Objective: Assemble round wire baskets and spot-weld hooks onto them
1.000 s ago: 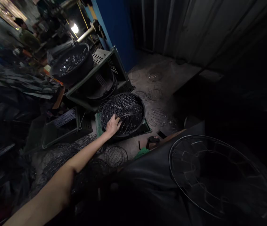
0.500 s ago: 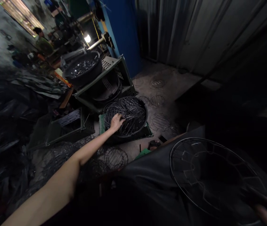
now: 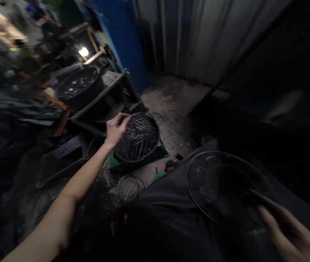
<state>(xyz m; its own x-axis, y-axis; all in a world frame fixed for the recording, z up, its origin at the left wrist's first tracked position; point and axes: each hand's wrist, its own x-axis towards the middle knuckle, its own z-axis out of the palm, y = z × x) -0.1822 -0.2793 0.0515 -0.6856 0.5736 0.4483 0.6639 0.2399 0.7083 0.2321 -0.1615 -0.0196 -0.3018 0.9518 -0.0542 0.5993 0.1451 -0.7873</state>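
Looks partway done, with a wire frame [image 3: 188, 182] shaped at the cover's [image 3: 159, 198] far corner and wirework [image 3: 141, 131] left in the black tub [image 3: 158, 140]. Poised at its left edge with the left hand [image 3: 116, 129] (cannot tell if clamped on any), by the frame with the right hand [image 3: 290, 227], fingers apart.
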